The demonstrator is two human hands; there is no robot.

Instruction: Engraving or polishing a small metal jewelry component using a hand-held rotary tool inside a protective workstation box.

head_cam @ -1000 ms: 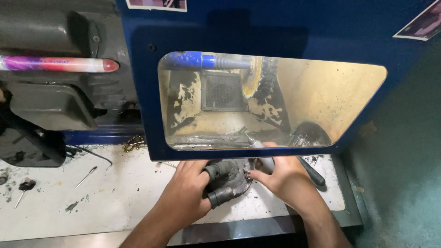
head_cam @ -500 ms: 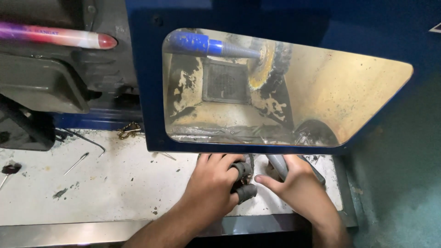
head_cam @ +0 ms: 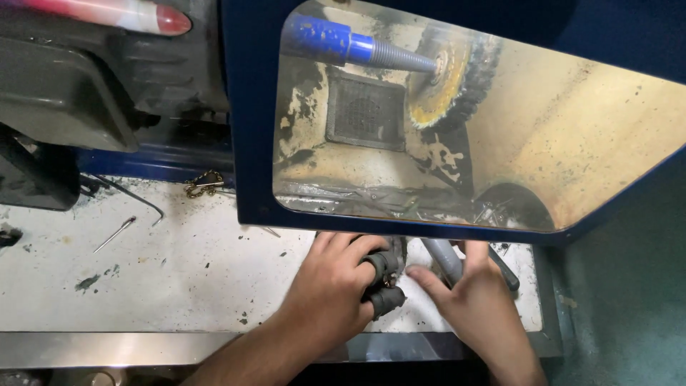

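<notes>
Nearest, the left hand point(head_cam: 332, 286) curls closed around a dark metal part point(head_cam: 382, 282), 2 blackened fingertip guards pressed against it to brace it on the pale workbench point(head_cam: 179, 279). Just beside it, the right hand point(head_cam: 475, 300) rests loosely open by a grey rod point(head_cam: 443, 259). Beyond, behind the blue guard window point(head_cam: 250, 143), hangs 1 yellowed wire wheel point(head_cam: 446, 78), kept shielded

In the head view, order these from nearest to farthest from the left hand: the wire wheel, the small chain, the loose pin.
From the left hand:
1. Small chain, up and left, by the blue cabinet.
2. Loose pin, far left on the bench.
3. Wire wheel, high up inside the cabinet.
</notes>
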